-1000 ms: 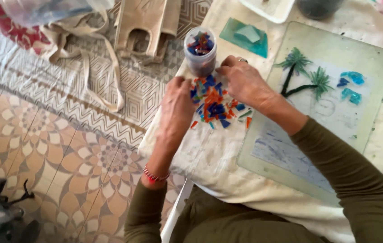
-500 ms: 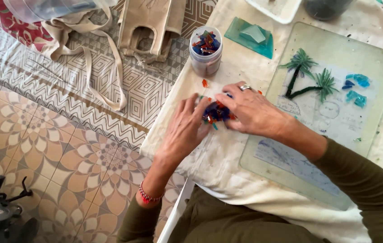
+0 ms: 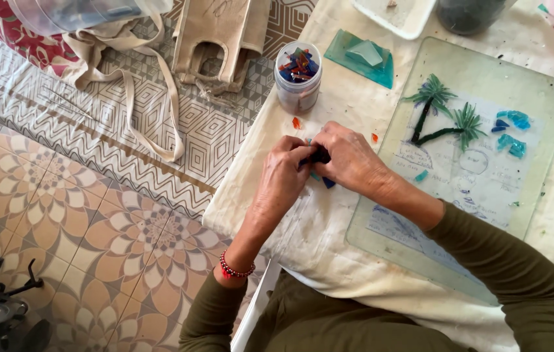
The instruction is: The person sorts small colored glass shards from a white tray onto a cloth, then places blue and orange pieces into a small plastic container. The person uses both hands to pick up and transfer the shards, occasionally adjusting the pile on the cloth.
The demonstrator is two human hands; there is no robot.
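Setting: tiled floor at left, patterned rug with cloth bags, cloth-covered bench at right.
Left hand: fingers closed in toward the right hand, cupping a small heap of glass chips; red bead bracelet at the wrist.
Right hand: fingers curled over the same heap, pressed against the left; most of the heap hidden under both.
Chips: on the cloth near the bench's left edge, between the jar and the glass sheet; dark blue bits showing at the gap and just below it.
Strays: orange chip near the jar, another beside the sheet, teal bit on the sheet.
Jar: upright, open, part full of mixed colours, near the hands and above them.
Sheet: palm-tree mosaic and blue pieces on it, close to the right wrist.
Doing it well: probably best kept low and tight, palms sealed to the cloth, no gaps for slivers.
Edges: bench edge close on the left, drop to the rug; little margin there.
Open room: bare cloth toward the body; a clear short path up to the jar.
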